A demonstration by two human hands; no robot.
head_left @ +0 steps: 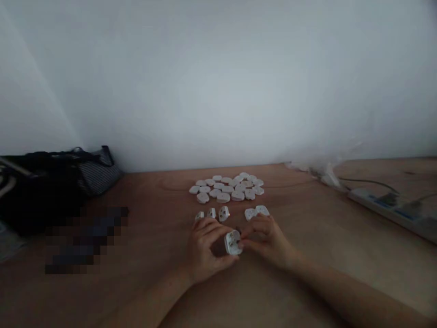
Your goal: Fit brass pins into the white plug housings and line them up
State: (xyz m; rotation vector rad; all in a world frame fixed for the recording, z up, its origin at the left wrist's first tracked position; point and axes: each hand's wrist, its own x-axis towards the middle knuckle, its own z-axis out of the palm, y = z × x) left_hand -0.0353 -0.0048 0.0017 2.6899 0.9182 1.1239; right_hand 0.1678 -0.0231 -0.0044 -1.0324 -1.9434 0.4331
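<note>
My left hand is wrapped round a small white plug-like piece, its face with holes and metal parts turned to the right. The thumb and fingers of my right hand are pinched together at the piece's right edge; whatever lies between those fingertips is too small to make out. Just beyond my left hand, three similar pieces stand in a row. Two white pieces lie beyond my right fingers. Farther back, several white pieces are grouped on the wooden table.
A black bag with a striped part stands at the left, and a pixelated dark object lies in front of it. On the right are a power strip with cables and some clear plastic. A pale wall rises behind the table.
</note>
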